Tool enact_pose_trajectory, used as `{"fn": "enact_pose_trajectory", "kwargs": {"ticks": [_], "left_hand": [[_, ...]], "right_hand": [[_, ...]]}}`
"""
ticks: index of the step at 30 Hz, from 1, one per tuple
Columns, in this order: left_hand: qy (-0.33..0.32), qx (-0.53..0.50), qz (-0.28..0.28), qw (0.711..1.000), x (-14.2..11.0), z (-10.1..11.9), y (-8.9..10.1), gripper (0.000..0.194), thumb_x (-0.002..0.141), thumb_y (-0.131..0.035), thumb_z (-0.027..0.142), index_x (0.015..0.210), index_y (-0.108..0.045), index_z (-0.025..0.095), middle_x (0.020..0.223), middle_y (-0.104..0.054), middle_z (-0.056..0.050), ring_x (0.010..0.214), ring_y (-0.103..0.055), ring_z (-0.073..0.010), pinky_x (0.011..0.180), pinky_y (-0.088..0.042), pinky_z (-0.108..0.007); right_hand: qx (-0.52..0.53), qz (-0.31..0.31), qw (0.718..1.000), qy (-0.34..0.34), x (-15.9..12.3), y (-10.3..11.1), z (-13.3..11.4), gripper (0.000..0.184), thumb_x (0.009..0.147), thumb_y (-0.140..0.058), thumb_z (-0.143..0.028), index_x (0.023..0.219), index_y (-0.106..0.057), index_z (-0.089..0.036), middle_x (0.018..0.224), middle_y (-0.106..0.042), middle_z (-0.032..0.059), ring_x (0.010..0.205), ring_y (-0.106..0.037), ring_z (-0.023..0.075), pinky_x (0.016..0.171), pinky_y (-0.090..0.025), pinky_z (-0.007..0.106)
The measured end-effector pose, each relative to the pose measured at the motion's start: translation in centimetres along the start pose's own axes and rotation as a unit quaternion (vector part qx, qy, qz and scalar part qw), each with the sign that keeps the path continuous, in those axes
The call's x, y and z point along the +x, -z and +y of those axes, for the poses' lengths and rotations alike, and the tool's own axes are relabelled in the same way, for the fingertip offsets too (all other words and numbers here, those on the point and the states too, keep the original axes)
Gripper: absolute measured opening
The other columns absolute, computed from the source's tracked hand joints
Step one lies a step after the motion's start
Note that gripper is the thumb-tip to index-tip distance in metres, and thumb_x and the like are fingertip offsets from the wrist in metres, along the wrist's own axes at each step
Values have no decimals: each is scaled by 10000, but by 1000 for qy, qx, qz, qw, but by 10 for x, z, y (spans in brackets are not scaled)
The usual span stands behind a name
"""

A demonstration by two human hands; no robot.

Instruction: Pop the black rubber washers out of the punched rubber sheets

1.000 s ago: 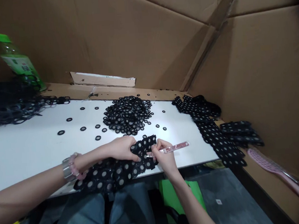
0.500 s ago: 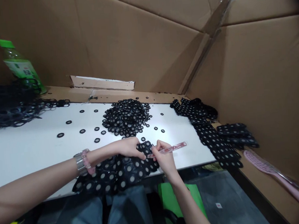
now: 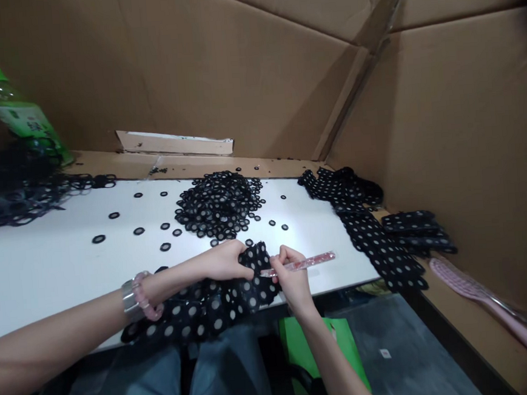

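Observation:
My left hand (image 3: 228, 260) pinches the upper edge of a black sheet dotted with pale discs (image 3: 199, 312), which drapes over the table's front edge. In my right hand (image 3: 294, 280) is a slim tool with a pink, clear-wrapped handle (image 3: 316, 259), held like a pen. Its pale tip points left at the sheet, close by my left thumb; whether it touches cannot be seen. Behind my hands lies a heap of small black rings with pale centres (image 3: 218, 204). Several loose rings (image 3: 139, 231) are scattered to its left.
Dotted black sheets (image 3: 376, 243) lie at the table's right end, near a pink hairbrush (image 3: 486, 301). Tangled black scrap (image 3: 11, 187) and a green bottle (image 3: 27, 122) stand at the left. Cardboard walls (image 3: 235, 72) enclose the white table (image 3: 59, 268).
The camera view shifts slightly. My left hand keeps hold of the sheet, whose gripped end changes its fold a little. The tool stays in my right hand, its tip close to the sheet.

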State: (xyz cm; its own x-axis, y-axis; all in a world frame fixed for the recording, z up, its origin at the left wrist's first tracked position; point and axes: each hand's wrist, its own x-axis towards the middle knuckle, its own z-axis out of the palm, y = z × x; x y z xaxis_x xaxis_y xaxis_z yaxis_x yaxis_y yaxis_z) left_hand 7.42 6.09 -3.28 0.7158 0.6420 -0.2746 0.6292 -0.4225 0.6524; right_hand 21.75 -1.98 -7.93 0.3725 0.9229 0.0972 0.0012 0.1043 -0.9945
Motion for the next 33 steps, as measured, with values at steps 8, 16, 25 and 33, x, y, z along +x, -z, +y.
{"fn": "enact_pose_trajectory", "kwargs": {"ticks": [8, 16, 25, 33], "left_hand": [[-23, -44, -20, 999, 4, -3, -3, 299, 536, -661, 416, 646, -561, 156, 611, -559, 30, 595, -492, -141, 501, -342, -207], [-64, -76, -10, 995, 1, -9, -2, 204, 573, -651, 301, 692, -585, 149, 658, -593, 37, 626, -518, -134, 547, -365, -195], [-66, -118, 4, 991, 0, -14, -8, 215, 569, -676, 283, 696, -578, 140, 661, -584, 38, 641, -514, -138, 570, -376, -199], [-96, -213, -9, 972, 2, -19, -11, 164, 574, -658, 211, 673, -550, 137, 638, -562, 49, 606, -497, -116, 564, -383, -195]], "right_hand": [[-21, -16, 1000, -17, -2, 0, -2, 279, 687, -524, -177, 512, -311, -219, 364, -357, -110, 338, -415, 73, 434, -385, 206], [-103, -23, 994, -16, -5, -5, -10, 264, 664, -508, -155, 489, -321, -215, 386, -396, -79, 432, -521, 122, 426, -343, 201], [-168, -30, 985, 15, -5, -5, -7, 265, 687, -498, -166, 503, -313, -215, 407, -346, -80, 404, -361, 87, 424, -269, 212], [-248, -35, 962, 105, -7, -9, -3, 297, 703, -496, -167, 493, -290, -202, 424, -291, -80, 414, -290, 77, 431, -234, 218]]}}
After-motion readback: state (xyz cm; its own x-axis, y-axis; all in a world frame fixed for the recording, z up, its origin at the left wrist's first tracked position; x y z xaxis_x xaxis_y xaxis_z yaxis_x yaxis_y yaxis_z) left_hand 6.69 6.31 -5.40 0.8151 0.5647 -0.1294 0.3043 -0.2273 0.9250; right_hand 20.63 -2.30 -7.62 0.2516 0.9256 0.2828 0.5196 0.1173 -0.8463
